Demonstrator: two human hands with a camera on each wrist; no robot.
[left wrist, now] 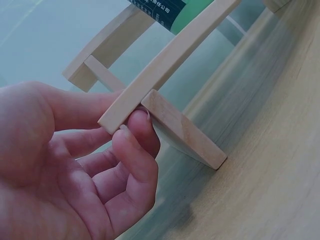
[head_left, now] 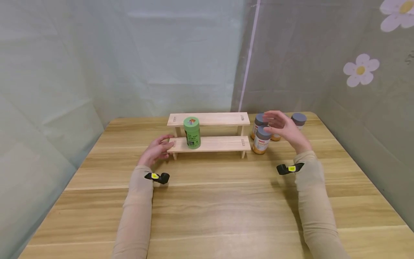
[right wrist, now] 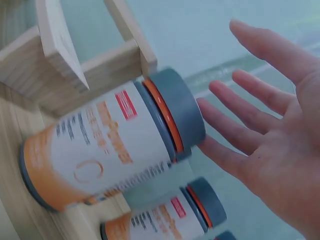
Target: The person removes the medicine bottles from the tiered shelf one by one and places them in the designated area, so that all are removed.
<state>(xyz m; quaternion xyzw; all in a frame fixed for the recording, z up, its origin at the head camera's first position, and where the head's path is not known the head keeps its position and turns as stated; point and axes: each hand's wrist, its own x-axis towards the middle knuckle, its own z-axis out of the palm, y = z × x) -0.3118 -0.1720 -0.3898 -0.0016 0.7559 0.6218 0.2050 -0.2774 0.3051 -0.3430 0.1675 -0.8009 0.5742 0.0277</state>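
Observation:
A two-tier wooden rack (head_left: pixel 220 143) stands on the table, and a green canister (head_left: pixel 193 133) sits upright on its lower step. My left hand (head_left: pixel 157 150) pinches the left end of that step; in the left wrist view the thumb lies over the board (left wrist: pixel 167 67) and curled fingers are beneath it. To the right of the rack is a group of jars with grey lids and orange-and-white labels. My right hand (head_left: pixel 284 130) hovers at the lid of the front jar (head_left: pixel 261 140), fingers spread and holding nothing. In the right wrist view its fingertips are close beside that jar's lid (right wrist: pixel 180 112).
Behind the front jar are more such jars, one at the rack's side (head_left: pixel 255 126) and another jar (head_left: pixel 299 119) farther right; the hand partly hides them. A pale curtain (head_left: pixel 181 54) hangs behind the wooden table (head_left: pixel 220 208).

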